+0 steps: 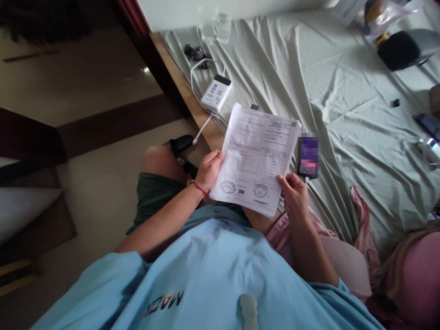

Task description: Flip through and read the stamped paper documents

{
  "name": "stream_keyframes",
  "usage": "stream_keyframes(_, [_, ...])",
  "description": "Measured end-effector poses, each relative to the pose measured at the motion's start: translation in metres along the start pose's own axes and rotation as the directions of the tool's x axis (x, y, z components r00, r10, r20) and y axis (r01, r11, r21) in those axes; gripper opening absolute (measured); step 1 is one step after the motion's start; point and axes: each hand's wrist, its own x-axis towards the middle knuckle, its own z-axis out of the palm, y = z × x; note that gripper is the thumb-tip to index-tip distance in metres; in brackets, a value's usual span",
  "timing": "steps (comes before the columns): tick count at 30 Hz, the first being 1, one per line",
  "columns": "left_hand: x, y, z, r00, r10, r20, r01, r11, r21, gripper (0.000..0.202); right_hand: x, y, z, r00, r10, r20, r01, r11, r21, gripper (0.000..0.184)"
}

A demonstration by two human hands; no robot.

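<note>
Papers [255, 158] lengthwise forward-right, top away

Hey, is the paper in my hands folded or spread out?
Spread out: the paper shows its printed face from top edge to bottom stamps, with the left hand and right hand gripping opposite sides.

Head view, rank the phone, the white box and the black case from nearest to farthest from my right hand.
1. Phone, just beyond your right hand.
2. White box, to the left, past the top of the paper.
3. Black case, far off at the upper right.
</note>
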Motion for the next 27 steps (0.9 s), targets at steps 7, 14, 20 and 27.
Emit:
stream_keyframes(7, [-0.004, 0.006, 0.002, 0.995, 0.099, -0.016, -0.095, 0.981, 0.167, 0.040, 0.002, -0.001, -0.002, 0.999, -0.039, -0.020, 0.037, 0.997, -0.066, 0.042])
stream_keyframes(14, [-0.012, 0.016, -0.002, 0.988, 0.111, 0.108, -0.143, 0.921, 0.363, 0.035, 0.011, 0.005, -0.019, 0.964, -0.241, -0.111, 0.211, 0.951, -0.227, 0.035])
stream_keyframes(20, [-0.007, 0.006, -0.005, 0.997, 0.039, 0.072, -0.063, 0.931, 0.360, 0.040, 0.012, 0.005, -0.019, 0.947, -0.284, -0.146, 0.227, 0.921, -0.318, 0.033])
stream_keyframes(27, [-0.013, 0.001, 0.002, 1.000, 0.020, -0.022, -0.014, 0.969, 0.248, 0.038, 0.014, 0.008, -0.020, 0.959, -0.253, -0.126, 0.199, 0.922, -0.334, 0.035])
